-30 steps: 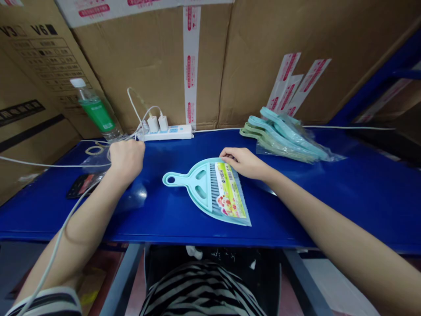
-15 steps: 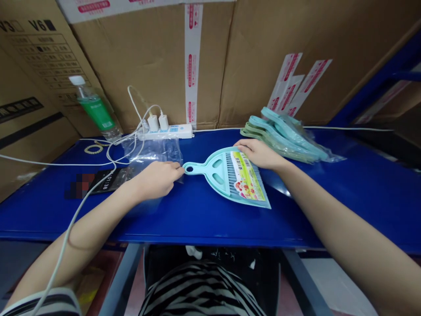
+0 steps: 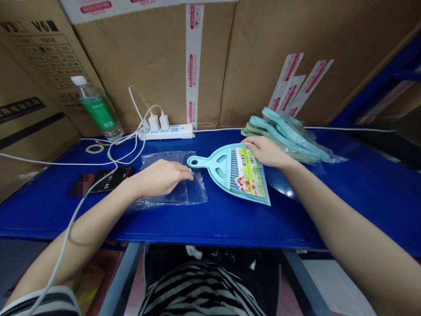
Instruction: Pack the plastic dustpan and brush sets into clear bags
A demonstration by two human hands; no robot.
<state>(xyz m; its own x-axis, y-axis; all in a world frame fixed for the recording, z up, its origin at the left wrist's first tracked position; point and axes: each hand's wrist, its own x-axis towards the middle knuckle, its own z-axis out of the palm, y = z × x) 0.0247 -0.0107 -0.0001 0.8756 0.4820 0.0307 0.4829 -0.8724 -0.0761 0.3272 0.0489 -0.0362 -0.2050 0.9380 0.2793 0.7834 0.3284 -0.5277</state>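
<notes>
A light blue dustpan with a small brush and a colourful label (image 3: 235, 173) lies on the blue table (image 3: 345, 193). My right hand (image 3: 265, 151) grips its far wide corner. A clear plastic bag (image 3: 174, 193) lies flat to the left of the dustpan's handle. My left hand (image 3: 162, 177) rests on top of the bag with fingers curled, fingertips pinching the bag's right edge near the handle's ring.
A pile of bagged blue and green dustpans (image 3: 286, 138) lies behind my right hand. A white power strip (image 3: 166, 131) with chargers and cables, a green-labelled bottle (image 3: 97, 112) and a phone (image 3: 108, 179) sit at the left. Cardboard boxes (image 3: 263, 57) wall the back.
My left hand pulled the clear bag from the far left to beside the dustpan's handle. My right hand slid the dustpan farther back and to the right.
</notes>
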